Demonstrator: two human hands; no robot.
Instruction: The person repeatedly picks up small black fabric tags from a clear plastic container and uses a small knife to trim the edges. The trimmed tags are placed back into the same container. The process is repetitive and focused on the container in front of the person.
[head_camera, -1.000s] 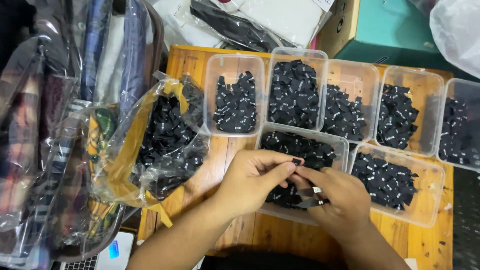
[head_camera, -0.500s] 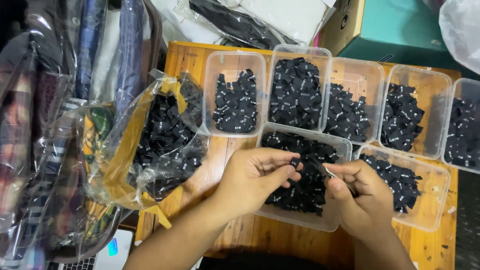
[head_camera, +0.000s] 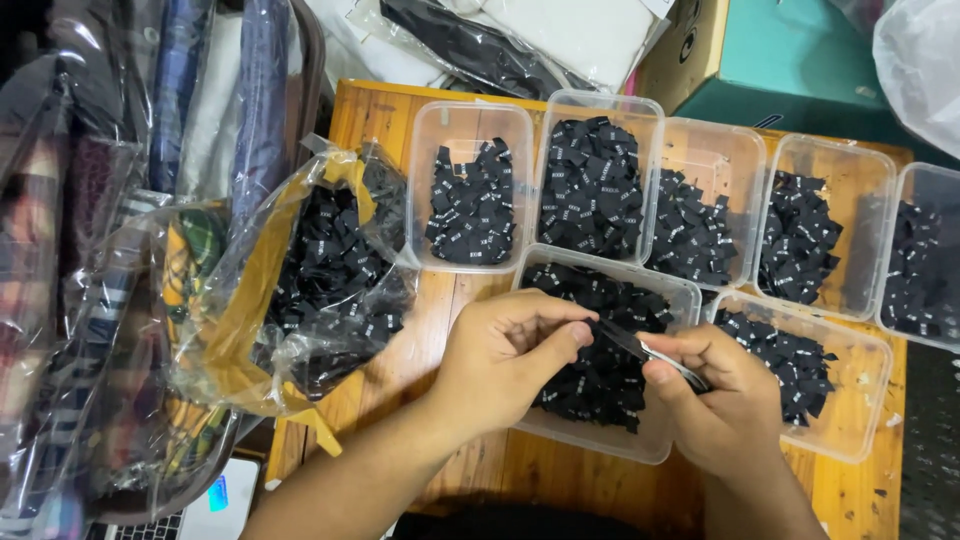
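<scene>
Both hands work over the near-middle clear plastic tub (head_camera: 660, 452), which stands on the wooden tabletop (head_camera: 440, 330) and holds a heap of small black fabric labels (head_camera: 600, 375). Left hand (head_camera: 505, 360): fingers curled, thumb and fingertips pressed together on the end of one black label strip (head_camera: 622, 340). Right hand (head_camera: 725, 395): grip pinching a slim pair of metal tweezers (head_camera: 672, 362), tips pointing left and touching the same strip. The strip sits between the two hands, just above the heap in that tub. A second near tub (head_camera: 850, 440) lies just to the right, also with black labels. Behind, a row of five more tubs (head_camera: 700, 140) with the same contents. To the left, an open clear bag (head_camera: 320, 290) with yellow lining, full of black labels, rests on the tabletop edge.
</scene>
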